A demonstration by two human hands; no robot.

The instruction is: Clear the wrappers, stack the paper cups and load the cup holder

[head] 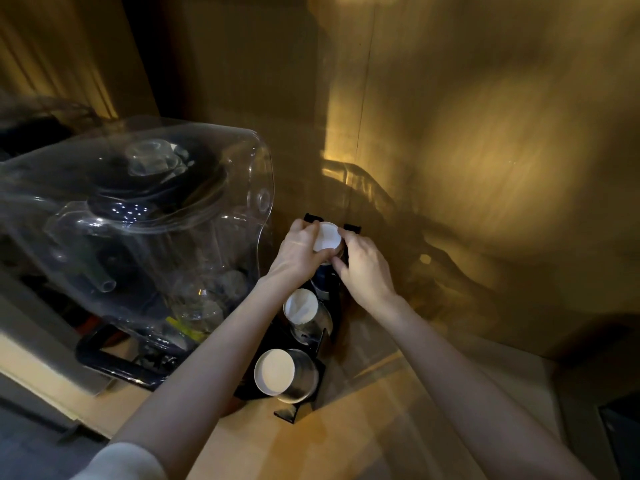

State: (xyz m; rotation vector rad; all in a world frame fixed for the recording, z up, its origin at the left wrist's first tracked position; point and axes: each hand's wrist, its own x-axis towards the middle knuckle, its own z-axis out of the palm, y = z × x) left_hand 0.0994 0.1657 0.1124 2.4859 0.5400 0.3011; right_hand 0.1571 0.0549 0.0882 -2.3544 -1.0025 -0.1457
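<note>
near: holder [313, 377] on counter [311, 452], near tube [277, 372] and middle tube [302, 308] each show white cup stack. far: my left hand [299, 249] and right hand [362, 265] both clamped on cup stack [326, 237] over far tube. step in hand, i judge: loading holder. next move calls for straight push down, stack kept in line with tube. blender cover [138, 216] just left.

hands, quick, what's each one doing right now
Left hand: closed on the cup stack.
Right hand: closed on the same cup stack, opposite side.
</note>
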